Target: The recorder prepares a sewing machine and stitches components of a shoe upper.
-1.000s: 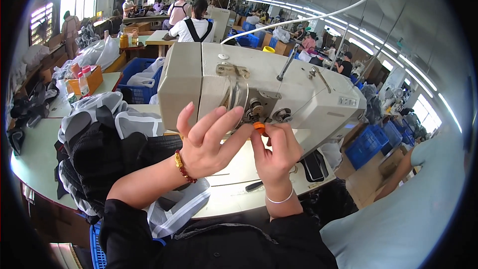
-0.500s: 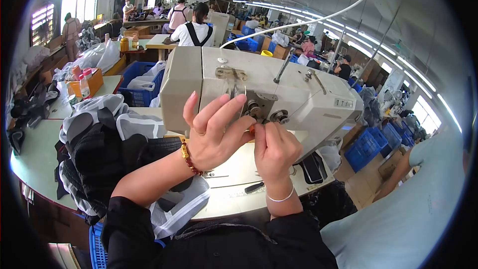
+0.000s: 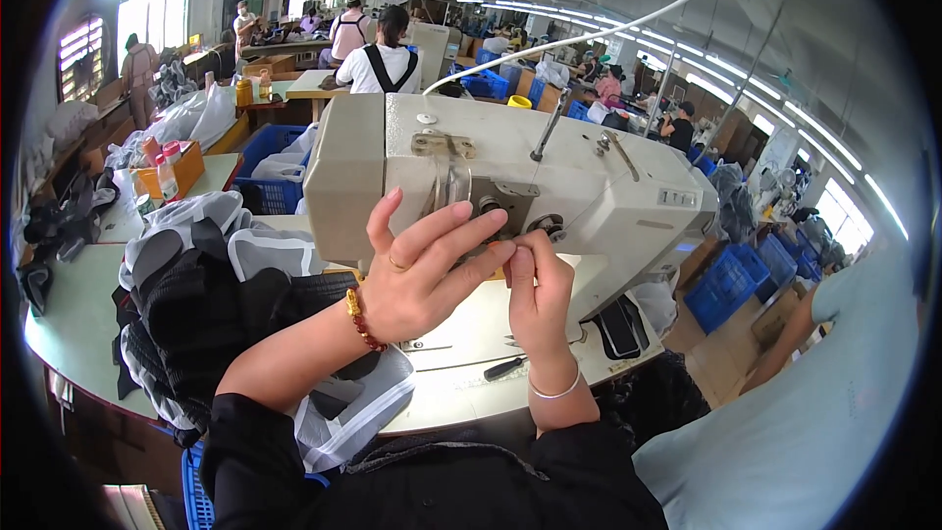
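The step in hand is judged to be fine fingertip work at the thread parts of the machine (image 3: pixel 579 177), which is set on the pale table (image 3: pixel 442 399) directly before the person. The left hand (image 3: pixel 417 280) is held half open, its outer fingers loosely fanned, with its lower fingertips brought to those of the right hand (image 3: pixel 540 299). The right hand is drawn nearly closed, thumb and index pinched together; whether anything is gripped by either cannot be told, since the meeting point is covered by the fingers. Just beside them the discs (image 3: pixel 547 227) are left uncovered. A steady pinch and small, light movements seem to be called for next, with the nearby parts not knocked. On the table below, a black-handled tool (image 3: pixel 503 369) is left untouched
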### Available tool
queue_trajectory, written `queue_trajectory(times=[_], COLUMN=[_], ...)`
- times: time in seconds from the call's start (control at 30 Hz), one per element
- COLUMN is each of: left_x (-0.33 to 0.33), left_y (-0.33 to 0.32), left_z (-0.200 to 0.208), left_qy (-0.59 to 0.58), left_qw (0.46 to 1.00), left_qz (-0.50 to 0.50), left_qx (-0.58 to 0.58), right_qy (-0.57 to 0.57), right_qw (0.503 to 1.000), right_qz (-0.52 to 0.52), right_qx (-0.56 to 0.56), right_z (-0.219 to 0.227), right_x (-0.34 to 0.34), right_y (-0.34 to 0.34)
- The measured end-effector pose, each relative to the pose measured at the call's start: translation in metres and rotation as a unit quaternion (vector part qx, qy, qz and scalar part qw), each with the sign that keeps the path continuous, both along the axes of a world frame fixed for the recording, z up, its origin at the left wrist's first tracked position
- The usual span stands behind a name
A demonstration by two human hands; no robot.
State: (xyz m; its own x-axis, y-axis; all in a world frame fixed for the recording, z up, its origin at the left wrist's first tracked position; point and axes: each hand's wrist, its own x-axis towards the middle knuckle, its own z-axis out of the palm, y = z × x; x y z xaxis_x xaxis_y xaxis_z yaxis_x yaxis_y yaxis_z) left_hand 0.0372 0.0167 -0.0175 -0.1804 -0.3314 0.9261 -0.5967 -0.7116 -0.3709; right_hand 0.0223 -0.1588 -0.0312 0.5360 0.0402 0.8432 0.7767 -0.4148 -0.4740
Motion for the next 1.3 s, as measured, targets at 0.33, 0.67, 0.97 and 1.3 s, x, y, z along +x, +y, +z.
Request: queue_trajectory(times=[0.33, 0.67, 0.97, 1.3], left_x=[-0.007, -0.008, -0.009, -0.006], left_y=[-0.005, -0.011, -0.007, 0.011], left_z=[0.005, 0.002, 0.004, 0.004], left_qy=[-0.027, -0.003, -0.012, 0.006], left_qw=[0.996, 0.994, 0.994, 0.998], left_qz=[0.064, 0.055, 0.039, -0.004], left_qx=[0.057, 0.089, 0.102, -0.061], right_qy=[-0.095, -0.112, -0.115, -0.256], right_qw=[0.995, 0.992, 0.990, 0.952], right_qz=[0.005, 0.038, 0.050, -0.135], right_qx=[-0.007, 0.036, 0.067, -0.099], right_z=[-0.005, -0.027, -0.021, 0.011], right_x=[0.000, 0.009, 0.005, 0.004], right_y=[-0.004, -0.006, 0.001, 0.003])
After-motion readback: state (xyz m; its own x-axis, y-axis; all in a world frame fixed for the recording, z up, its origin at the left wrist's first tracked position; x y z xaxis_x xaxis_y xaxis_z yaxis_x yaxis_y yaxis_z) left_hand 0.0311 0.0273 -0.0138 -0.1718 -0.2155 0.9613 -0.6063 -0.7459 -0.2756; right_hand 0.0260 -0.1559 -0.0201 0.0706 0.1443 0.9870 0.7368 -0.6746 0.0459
